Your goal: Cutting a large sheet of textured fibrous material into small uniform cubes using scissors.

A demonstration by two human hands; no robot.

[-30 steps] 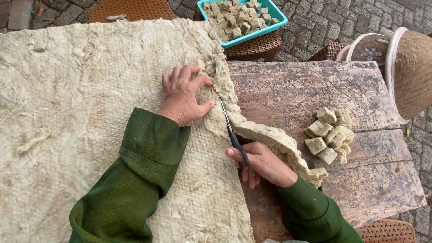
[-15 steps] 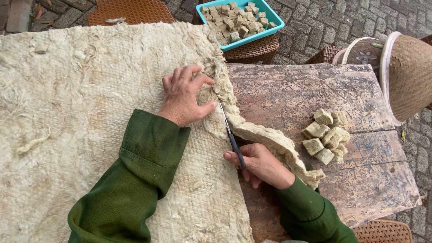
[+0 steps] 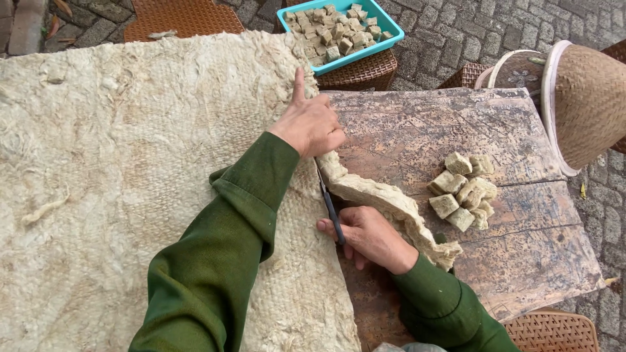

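While the left hand (image 3: 312, 124) presses flat, fingers apart, on the fibre mat (image 3: 130, 182) at 12 o'clock, the right hand (image 3: 370, 236), grip clamped on scissors (image 3: 328, 201), sits at 6 o'clock beside the cut strip (image 3: 385, 199). Cut cubes (image 3: 462, 190) lie at 3 o'clock on the worktop (image 3: 521, 261).

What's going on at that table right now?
Right hand gripping scissors. Left hand pressing fibre mat. Strip half cut. Nothing blocking.
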